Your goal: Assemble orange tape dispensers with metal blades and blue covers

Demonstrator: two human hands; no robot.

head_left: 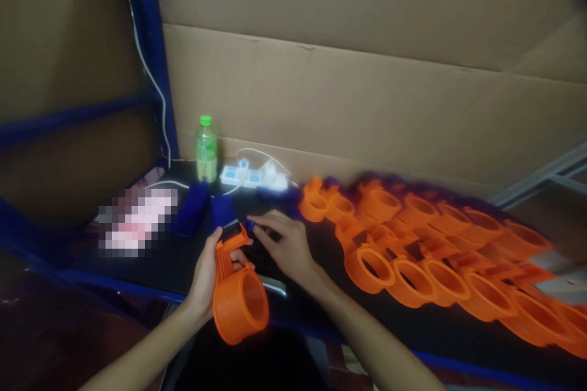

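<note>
An orange tape dispenser (241,305), with a wide ring at its lower end and a ribbed handle, is held tilted over the near side of the table. My left hand (204,278) is wrapped round its handle from the left. A dark strip lies across its upper end. Close beside that end, my right hand (284,241) pinches a small blue piece (250,224) between thumb and fingers. Whether this piece touches the dispenser I cannot tell. Just beyond the dispenser's head stands a blue block (223,211), with another blue object (192,211) to its left.
Rows of orange tape dispensers (444,281) cover the right of the black table (160,278). At the back stand a green-capped bottle (206,153) and a white power strip (241,176) with cables. A blue post (153,61) rises at left, before cardboard (343,98).
</note>
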